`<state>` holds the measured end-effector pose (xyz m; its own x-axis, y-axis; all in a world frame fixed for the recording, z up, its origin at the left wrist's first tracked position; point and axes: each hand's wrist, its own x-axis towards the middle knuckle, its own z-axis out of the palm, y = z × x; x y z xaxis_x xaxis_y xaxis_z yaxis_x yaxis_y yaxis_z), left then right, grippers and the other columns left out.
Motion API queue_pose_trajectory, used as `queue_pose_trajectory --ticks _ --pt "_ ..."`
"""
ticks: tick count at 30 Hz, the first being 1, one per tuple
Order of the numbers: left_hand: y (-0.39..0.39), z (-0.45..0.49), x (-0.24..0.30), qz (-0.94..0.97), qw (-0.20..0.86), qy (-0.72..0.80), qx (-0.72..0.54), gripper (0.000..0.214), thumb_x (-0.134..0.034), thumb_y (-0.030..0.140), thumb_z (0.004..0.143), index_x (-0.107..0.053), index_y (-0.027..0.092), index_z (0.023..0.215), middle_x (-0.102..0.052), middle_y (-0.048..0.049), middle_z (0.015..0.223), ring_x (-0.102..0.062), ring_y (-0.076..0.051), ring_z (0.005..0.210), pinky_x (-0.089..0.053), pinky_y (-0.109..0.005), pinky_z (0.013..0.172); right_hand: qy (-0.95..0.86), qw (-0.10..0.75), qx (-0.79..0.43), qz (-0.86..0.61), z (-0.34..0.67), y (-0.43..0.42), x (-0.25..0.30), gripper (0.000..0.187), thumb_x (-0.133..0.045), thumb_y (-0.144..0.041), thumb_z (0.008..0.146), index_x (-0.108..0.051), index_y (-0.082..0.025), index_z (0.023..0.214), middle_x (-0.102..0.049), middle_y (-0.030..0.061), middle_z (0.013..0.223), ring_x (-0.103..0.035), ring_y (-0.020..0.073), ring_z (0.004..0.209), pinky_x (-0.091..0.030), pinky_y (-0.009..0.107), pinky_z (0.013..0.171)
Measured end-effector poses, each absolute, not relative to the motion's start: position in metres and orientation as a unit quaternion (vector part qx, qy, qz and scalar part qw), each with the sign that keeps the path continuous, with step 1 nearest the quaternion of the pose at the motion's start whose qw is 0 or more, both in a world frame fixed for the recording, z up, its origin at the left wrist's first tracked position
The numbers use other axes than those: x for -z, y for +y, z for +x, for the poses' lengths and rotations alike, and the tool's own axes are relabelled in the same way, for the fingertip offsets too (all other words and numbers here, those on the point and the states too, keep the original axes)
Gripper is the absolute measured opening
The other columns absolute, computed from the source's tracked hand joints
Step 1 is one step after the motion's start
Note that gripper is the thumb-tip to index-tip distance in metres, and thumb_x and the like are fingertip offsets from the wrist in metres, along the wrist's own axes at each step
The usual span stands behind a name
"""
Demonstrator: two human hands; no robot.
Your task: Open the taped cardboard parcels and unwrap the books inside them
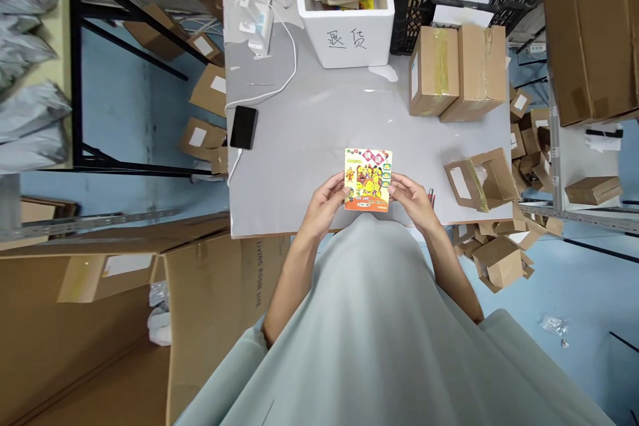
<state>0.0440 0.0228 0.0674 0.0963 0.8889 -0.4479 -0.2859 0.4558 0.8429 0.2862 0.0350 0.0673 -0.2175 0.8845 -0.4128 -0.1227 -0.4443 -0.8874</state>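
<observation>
A small square book [368,180] with a bright yellow, red and pink cartoon cover is held face up near the table's front edge. My left hand [323,203] grips its left side, thumb on the cover. On the opposite side, my right hand [412,198] pinches the right edge with its thumb over the front. The fingers beneath the book are partly hidden. A few thin pens [432,197] lie just right of my right hand.
On the grey table [309,126] are a black phone [243,127] on a white cable, a power strip [262,30], a white foam box [344,40] of books, a black crate [404,20], two taped cartons [474,73] and an opened carton [462,183]. A large carton [214,306] stands lower left.
</observation>
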Motion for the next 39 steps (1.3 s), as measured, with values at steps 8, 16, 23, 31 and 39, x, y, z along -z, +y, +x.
queue_pose_trajectory --ticks 8,16,23,31,39 --pt "0.018 0.051 -0.056 0.19 0.768 0.451 -0.412 0.06 -0.098 0.04 0.08 -0.072 0.018 0.13 -0.084 -0.0107 0.113 -0.079 -0.025 0.099 -0.061 -0.037 0.091 -0.392 0.378 -0.706 -0.454 0.269 0.04 -0.064 0.057 -0.088 -0.07 0.083 -0.08 -0.029 0.122 -0.081 0.0057 0.131 -0.07 0.031 0.132 -0.056 0.046 0.117" --pt "0.006 0.061 -0.063 0.228 0.764 0.464 -0.386 0.058 -0.1 0.053 0.076 -0.075 0.02 0.117 -0.082 -0.0078 0.112 -0.078 -0.025 0.102 -0.062 -0.034 0.089 -0.321 0.387 -0.727 -0.467 0.259 0.035 -0.054 0.059 -0.097 -0.061 0.076 -0.078 -0.028 0.121 -0.083 0.006 0.124 -0.075 0.0277 0.121 -0.06 0.042 0.111" --pt "0.006 0.039 -0.065 0.247 0.724 0.514 -0.389 0.064 -0.081 0.074 0.088 -0.079 0.018 0.119 -0.084 -0.0113 0.117 -0.078 -0.027 0.101 -0.061 -0.034 0.082 -0.298 0.397 -0.672 -0.55 0.263 0.035 -0.054 0.06 -0.097 -0.067 0.071 -0.077 -0.026 0.11 -0.083 0.0047 0.114 -0.078 0.0247 0.101 -0.064 0.034 0.082" --pt "0.003 0.032 -0.061 0.265 0.709 0.522 -0.394 0.061 -0.09 0.062 0.084 -0.077 0.021 0.127 -0.083 -0.0099 0.123 -0.078 -0.026 0.103 -0.059 -0.033 0.084 -0.338 0.395 -0.652 -0.553 0.257 0.036 -0.07 0.062 -0.096 -0.069 0.071 -0.075 -0.027 0.111 -0.08 0.0044 0.114 -0.076 0.025 0.1 -0.065 0.037 0.085" --pt "0.003 0.028 -0.064 0.219 0.751 0.466 -0.414 0.052 -0.093 0.054 0.084 -0.082 0.018 0.12 -0.084 -0.0102 0.114 -0.078 -0.023 0.095 -0.06 -0.031 0.084 -0.326 0.384 -0.725 -0.47 0.258 0.034 -0.069 0.054 -0.086 -0.073 0.084 -0.078 -0.03 0.116 -0.082 0.003 0.123 -0.075 0.0251 0.12 -0.063 0.037 0.1"
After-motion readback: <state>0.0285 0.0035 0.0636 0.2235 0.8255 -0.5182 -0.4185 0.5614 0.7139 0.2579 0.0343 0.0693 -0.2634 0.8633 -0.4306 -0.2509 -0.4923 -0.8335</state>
